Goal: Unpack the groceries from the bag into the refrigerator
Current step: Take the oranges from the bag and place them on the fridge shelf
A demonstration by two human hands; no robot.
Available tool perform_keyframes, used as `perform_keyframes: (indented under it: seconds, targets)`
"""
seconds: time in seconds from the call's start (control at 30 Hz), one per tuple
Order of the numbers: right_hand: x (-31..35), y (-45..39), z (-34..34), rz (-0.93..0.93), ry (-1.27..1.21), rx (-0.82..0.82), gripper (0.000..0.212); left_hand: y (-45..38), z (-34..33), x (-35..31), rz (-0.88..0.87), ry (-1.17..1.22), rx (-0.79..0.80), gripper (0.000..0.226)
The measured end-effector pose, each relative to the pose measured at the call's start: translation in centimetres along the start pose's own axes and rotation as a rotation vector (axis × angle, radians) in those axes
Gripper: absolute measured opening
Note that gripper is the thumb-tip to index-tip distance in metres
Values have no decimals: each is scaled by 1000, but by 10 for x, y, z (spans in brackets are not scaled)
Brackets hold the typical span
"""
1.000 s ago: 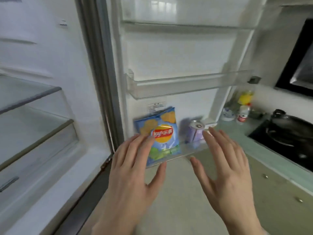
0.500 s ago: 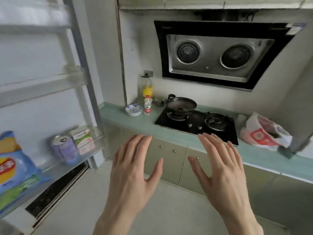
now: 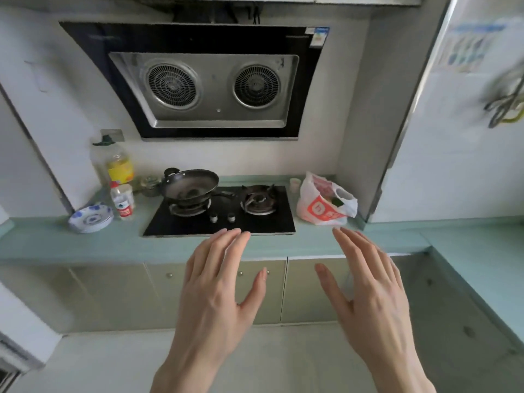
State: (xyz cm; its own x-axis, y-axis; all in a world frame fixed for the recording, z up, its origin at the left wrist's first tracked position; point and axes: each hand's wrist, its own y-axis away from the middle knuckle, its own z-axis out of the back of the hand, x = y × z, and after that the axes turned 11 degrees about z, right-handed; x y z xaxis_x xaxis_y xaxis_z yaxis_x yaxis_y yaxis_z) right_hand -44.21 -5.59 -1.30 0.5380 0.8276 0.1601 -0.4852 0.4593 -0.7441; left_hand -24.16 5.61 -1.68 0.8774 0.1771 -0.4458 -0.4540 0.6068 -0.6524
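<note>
Empty left hand (image 3: 218,282) and right hand (image 3: 368,282), fingers spread, face the white-and-red plastic grocery bag (image 3: 326,204).
The slack bag could spill if grabbed carelessly.

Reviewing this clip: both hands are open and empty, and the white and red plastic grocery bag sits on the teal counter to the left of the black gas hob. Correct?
Not quite. The head view shows the white and red plastic grocery bag on the teal counter to the right of the black gas hob, not the left. Both hands, left and right, are open and empty.
</note>
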Motion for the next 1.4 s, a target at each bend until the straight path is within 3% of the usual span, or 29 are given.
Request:
perform_keyframes:
  seconds: [0.37, 0.87, 1.4]
  targets:
    - [-105, -50, -54, -152, 82, 45, 59, -100, -143, -1, -86, 103, 111, 51]
    - [-245, -189, -187, -277, 85, 88, 57, -285, -324, 37, -123, 149, 251, 54]
    - [-363, -246, -308, -302, -116, 223, 54, -352, -470, 52, -101, 27, 373, 61]
